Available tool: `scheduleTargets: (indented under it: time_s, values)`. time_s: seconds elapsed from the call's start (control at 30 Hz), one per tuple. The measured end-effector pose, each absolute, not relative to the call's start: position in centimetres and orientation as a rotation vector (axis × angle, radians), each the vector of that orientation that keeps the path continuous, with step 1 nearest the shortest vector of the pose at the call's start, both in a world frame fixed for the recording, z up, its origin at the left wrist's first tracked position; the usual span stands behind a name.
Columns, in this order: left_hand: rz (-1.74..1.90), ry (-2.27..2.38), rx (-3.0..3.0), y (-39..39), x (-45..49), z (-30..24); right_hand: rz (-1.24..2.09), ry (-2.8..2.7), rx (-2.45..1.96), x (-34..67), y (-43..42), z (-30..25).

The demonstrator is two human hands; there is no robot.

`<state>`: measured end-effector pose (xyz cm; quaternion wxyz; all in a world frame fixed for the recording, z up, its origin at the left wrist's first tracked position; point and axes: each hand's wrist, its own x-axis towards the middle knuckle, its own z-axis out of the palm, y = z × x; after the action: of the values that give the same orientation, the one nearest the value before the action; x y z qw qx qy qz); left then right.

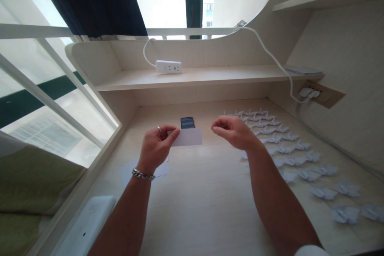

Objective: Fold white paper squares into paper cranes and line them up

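My left hand [156,147] pinches the left end of a folded white paper strip [189,137] and holds it above the pale wooden desk [204,204]. A ring and a chain bracelet show on that hand and wrist. My right hand [232,130] hovers just right of the paper's free end, fingers curled loosely, touching nothing that I can see. A dark phone [187,122] lies flat on the desk just behind the paper.
Several white folded paper cranes [288,148] lie in rows across the desk's right side. Loose white sheets [132,172] lie under my left wrist. A power strip [168,67] sits on the shelf, its cable running to a wall socket [312,94]. A white device [87,224] lies near left.
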<state>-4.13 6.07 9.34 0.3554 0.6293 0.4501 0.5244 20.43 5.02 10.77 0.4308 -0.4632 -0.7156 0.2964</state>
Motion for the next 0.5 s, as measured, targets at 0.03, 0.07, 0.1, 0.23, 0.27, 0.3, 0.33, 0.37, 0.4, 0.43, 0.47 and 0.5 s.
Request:
scheduleTargets:
  time_s: [0.03,0.07,0.1,0.23,0.27,0.3,0.33,0.37,0.4,0.43,0.47,0.5]
  values:
    - [1.356,1.155,1.604,6.1,-4.0,9.3,0.746,-1.735,-1.134,20.2,5.1,10.7]
    - [1.35,1.145,1.59,6.0,-3.8,9.3,0.776,-1.717,-1.103,19.8,5.2,10.6]
    - [1.336,1.135,1.581,6.0,-3.7,9.2,0.814,-1.713,-1.071,19.4,5.2,10.4]
    - [1.237,1.097,1.627,5.9,-3.3,9.1,0.719,-1.766,-1.136,17.5,5.3,9.8]
    - [1.195,1.092,1.673,5.8,-3.3,9.2,0.686,-1.791,-1.162,17.2,5.2,9.7]
    - [1.151,1.092,1.735,5.7,-3.2,9.3,0.654,-1.816,-1.186,16.9,5.0,9.6]
    - [1.101,1.098,1.811,5.5,-3.1,9.5,0.63,-1.844,-1.199,16.7,4.8,9.6]
    - [1.052,1.117,1.894,5.3,-3.0,9.8,0.603,-1.871,-1.207,16.6,4.6,9.6]
    - [1.021,1.149,1.98,5.1,-2.8,10.0,0.577,-1.899,-1.21,16.5,4.4,9.6]
    - [0.988,1.179,2.058,4.9,-2.6,10.1,0.544,-1.92,-1.214,16.4,4.3,9.6]
    - [0.96,1.198,2.101,4.8,-2.4,10.3,0.509,-1.931,-1.219,16.4,4.1,9.6]
    - [0.943,1.206,2.122,4.7,-2.3,10.4,0.482,-1.939,-1.225,16.5,4.0,9.7]
